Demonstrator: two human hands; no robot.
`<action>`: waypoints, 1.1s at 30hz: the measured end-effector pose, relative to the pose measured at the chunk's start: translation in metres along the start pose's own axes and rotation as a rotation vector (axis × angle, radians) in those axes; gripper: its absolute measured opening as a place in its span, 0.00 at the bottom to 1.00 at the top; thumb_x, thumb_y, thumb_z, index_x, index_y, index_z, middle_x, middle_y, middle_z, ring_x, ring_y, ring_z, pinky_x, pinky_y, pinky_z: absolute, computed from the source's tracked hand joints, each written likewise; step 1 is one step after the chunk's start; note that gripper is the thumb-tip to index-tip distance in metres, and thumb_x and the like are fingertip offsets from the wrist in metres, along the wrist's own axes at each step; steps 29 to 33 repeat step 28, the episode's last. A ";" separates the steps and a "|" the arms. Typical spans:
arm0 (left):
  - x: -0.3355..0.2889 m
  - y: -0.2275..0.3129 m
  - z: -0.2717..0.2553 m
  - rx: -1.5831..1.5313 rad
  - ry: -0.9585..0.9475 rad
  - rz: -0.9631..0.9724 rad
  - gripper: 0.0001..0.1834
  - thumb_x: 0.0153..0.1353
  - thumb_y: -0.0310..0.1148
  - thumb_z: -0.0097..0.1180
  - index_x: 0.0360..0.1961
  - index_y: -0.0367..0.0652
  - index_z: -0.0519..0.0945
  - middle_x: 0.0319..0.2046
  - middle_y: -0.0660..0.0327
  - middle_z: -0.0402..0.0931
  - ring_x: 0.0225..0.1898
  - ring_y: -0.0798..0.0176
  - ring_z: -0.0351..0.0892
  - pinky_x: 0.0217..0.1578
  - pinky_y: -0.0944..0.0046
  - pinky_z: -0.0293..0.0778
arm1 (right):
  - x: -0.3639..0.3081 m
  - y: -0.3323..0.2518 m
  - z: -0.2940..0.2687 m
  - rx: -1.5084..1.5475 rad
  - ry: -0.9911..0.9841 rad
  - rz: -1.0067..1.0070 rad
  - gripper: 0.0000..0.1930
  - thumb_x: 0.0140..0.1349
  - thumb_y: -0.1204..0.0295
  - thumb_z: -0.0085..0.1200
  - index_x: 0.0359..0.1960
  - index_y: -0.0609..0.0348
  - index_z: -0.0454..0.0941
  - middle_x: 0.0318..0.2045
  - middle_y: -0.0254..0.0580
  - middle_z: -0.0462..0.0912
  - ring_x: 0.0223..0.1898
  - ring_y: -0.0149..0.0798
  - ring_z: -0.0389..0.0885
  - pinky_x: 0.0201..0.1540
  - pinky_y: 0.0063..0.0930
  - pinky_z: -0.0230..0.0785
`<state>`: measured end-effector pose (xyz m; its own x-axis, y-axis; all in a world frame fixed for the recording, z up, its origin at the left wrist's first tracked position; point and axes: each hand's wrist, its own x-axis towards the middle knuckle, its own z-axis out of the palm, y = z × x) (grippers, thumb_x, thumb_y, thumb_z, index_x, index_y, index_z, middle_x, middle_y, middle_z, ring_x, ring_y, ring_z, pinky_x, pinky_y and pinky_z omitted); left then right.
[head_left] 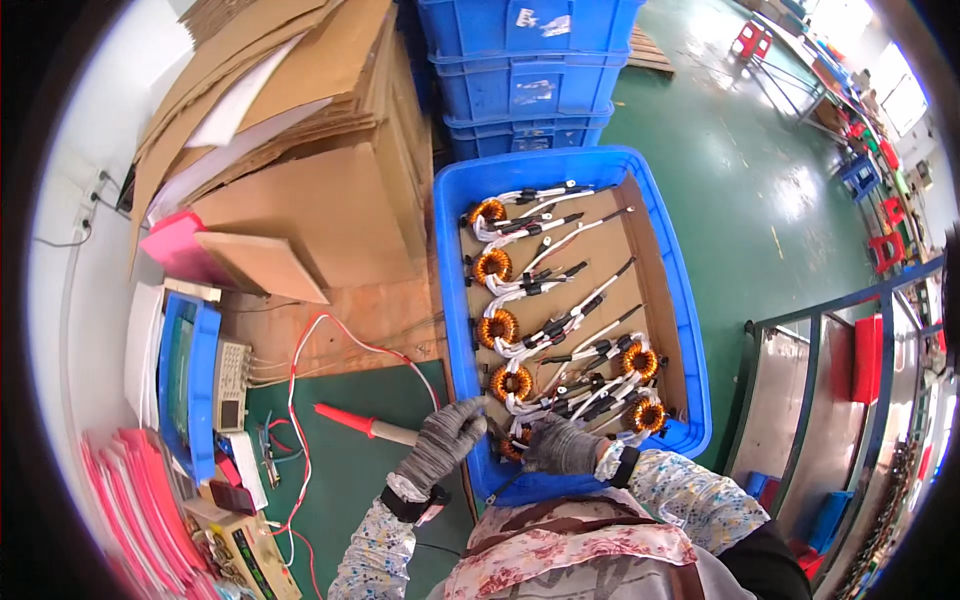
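Note:
Inside a blue bin (pixel 692 350) lined with cardboard lie two columns of copper-wound ring coils (pixel 498 328), each with white and black leads. My right hand (pixel 565 446), in a grey knit glove, is closed over the bin's near left part, its fingertips at a ring coil (pixel 514 446) that they partly cover. At the bin's near left rim is my left hand (pixel 443 438), gloved in the same grey, with its fingers curled together toward that coil. Whatever lies between the left fingers is hidden. A red-and-beige handled tool (pixel 365 425) lies just left of the left hand.
Left of the bin, a green mat (pixel 335 480) carries a red-and-white cable (pixel 294 385) and a measuring instrument (pixel 232 385). Cardboard sheets (pixel 330 200) stand at the far left, stacked blue crates (pixel 530 90) beyond the bin. A metal rack (pixel 805 400) is at the right.

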<state>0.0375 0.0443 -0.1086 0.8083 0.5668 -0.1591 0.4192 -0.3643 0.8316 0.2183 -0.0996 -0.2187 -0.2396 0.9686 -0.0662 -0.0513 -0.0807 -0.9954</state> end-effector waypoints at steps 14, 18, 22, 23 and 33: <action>-0.054 0.008 0.013 -0.044 0.134 -0.106 0.14 0.54 0.29 0.54 0.43 0.40 0.75 0.29 0.55 0.76 0.31 0.58 0.76 0.35 0.62 0.72 | 0.017 -0.041 0.019 -1.306 -0.430 0.143 0.11 0.50 0.63 0.48 0.26 0.56 0.79 0.25 0.45 0.80 0.28 0.45 0.78 0.32 0.40 0.66; -0.036 -0.002 0.020 -0.076 0.077 -0.074 0.14 0.57 0.31 0.51 0.44 0.41 0.74 0.31 0.53 0.76 0.31 0.58 0.76 0.33 0.63 0.71 | 0.049 -0.059 0.028 -1.012 -0.271 0.375 0.11 0.50 0.66 0.47 0.32 0.56 0.77 0.33 0.45 0.79 0.33 0.43 0.78 0.33 0.37 0.68; 0.000 0.014 0.032 -0.125 -0.005 0.037 0.14 0.57 0.31 0.51 0.45 0.42 0.74 0.32 0.52 0.76 0.34 0.55 0.77 0.36 0.61 0.71 | 0.030 0.012 0.059 -1.329 -0.109 0.227 0.14 0.52 0.67 0.47 0.42 0.49 0.74 0.36 0.40 0.79 0.33 0.43 0.79 0.35 0.35 0.71; 0.007 0.014 0.038 -0.069 -0.007 0.076 0.14 0.57 0.32 0.50 0.46 0.42 0.74 0.33 0.52 0.76 0.35 0.53 0.76 0.38 0.60 0.71 | 0.015 0.024 0.061 -1.076 -0.090 0.452 0.13 0.55 0.68 0.44 0.41 0.50 0.74 0.37 0.43 0.78 0.39 0.39 0.77 0.42 0.34 0.68; 0.035 0.019 0.066 -0.003 -0.154 0.209 0.17 0.56 0.36 0.51 0.47 0.45 0.73 0.41 0.49 0.74 0.42 0.55 0.75 0.45 0.61 0.70 | -0.051 0.025 0.013 -0.820 0.255 0.128 0.13 0.59 0.69 0.41 0.42 0.56 0.74 0.39 0.54 0.77 0.45 0.33 0.75 0.56 0.31 0.58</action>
